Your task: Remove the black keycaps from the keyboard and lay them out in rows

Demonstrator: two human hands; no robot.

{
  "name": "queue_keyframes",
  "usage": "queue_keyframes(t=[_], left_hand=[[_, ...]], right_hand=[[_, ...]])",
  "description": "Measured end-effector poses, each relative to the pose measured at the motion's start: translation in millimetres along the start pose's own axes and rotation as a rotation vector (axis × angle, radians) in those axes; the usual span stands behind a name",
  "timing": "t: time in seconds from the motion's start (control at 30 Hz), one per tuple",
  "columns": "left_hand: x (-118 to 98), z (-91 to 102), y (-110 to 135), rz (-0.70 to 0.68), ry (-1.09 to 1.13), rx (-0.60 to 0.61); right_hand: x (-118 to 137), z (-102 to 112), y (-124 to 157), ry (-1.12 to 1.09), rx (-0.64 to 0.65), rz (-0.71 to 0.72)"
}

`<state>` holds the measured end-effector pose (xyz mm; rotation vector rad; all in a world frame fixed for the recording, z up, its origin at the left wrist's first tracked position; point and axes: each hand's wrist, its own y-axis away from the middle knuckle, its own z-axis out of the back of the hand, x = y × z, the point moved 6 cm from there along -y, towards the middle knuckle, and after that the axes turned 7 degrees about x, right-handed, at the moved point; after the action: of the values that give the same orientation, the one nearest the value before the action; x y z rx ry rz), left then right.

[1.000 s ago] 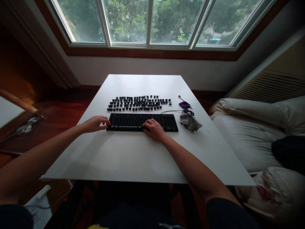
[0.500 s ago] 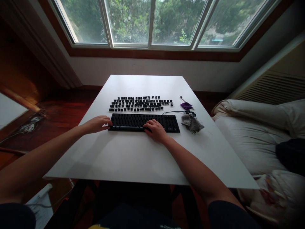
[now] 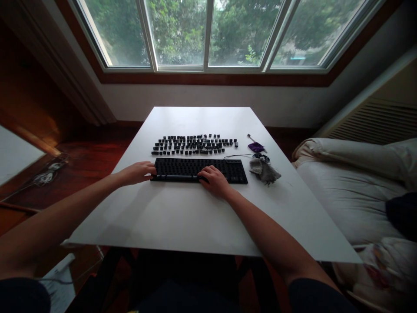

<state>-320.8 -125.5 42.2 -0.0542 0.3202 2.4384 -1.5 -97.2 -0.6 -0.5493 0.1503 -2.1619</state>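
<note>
A black keyboard [image 3: 192, 167] with its keycaps off lies across the middle of the white table [image 3: 182, 213]. My left hand [image 3: 138, 172] grips its left end, fingers curled on the edge. My right hand [image 3: 214, 181] rests on the front edge near the middle, fingers bent and pressing down on the frame. Rows of loose black keycaps [image 3: 193, 144] lie just beyond the keyboard.
To the right of the keyboard sit a grey cloth [image 3: 264, 170], a black cable [image 3: 241, 156] and a small purple object [image 3: 256, 147]. White bedding [image 3: 352, 182] lies right of the table. A window wall stands behind. Cables lie on the wooden floor [image 3: 48, 176] at left.
Both hands stay on the keyboard in the same grip. The view has drifted slightly, so everything sits a little lower and to the right.
</note>
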Motion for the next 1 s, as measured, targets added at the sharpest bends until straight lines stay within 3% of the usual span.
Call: queue_keyframes(t=[0.4,0.63,0.77,1.0], left_hand=[[10.7,-1.2,0.7,0.014,0.069,-0.079],[68.4,15.8,-12.9,0.237,-0.058,-0.36],[91.7,9.8,-28.0,0.333,-0.12,-0.364],[109.9,-6.2,-52.9,0.414,-0.172,-0.323]], right_hand=[[1.5,2.0,0.3,0.013,-0.001,0.003],[1.1,3.1,0.7,0.009,0.005,-0.003],[-0.1,2.5,1.0,0.005,0.003,-0.005],[1.6,5.8,0.4,0.002,0.01,-0.005]])
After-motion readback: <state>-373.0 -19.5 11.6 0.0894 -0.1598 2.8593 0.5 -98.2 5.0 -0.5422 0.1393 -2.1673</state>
